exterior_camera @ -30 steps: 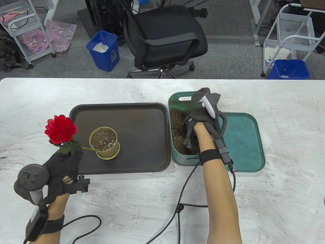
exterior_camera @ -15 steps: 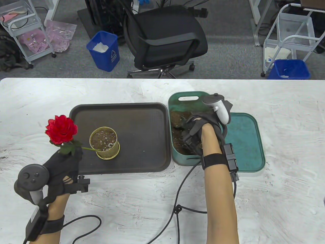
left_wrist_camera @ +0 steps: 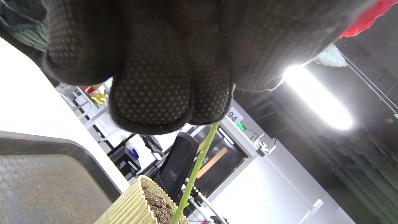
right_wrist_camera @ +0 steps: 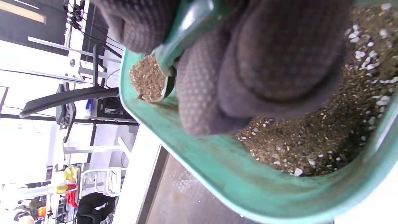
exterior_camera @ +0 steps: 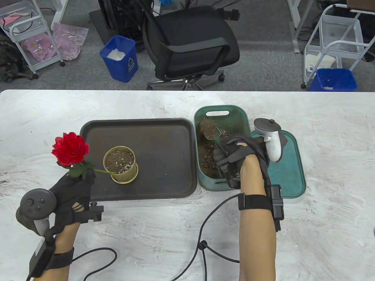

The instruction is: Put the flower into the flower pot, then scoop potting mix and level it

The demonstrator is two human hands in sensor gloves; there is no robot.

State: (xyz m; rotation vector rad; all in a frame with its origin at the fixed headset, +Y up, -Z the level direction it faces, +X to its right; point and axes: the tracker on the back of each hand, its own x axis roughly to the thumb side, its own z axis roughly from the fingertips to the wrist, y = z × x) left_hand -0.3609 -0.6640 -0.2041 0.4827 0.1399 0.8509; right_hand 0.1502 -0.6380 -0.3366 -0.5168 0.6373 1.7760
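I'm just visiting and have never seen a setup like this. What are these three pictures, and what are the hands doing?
These are a person's gloved hands, each with a motion tracker strapped on. One camera looks down at the table; two sit on the wrists, so their pictures look tilted. On the white table a dark tray carries a gold flower pot. The left hand holds a red flower, its stem reaching into the pot. The right hand grips a green scoop heaped with potting mix, above a green bin.

Scoop handle (right_wrist_camera: 189, 21) buried inside curled right-hand fingers (right_wrist_camera: 279, 59)
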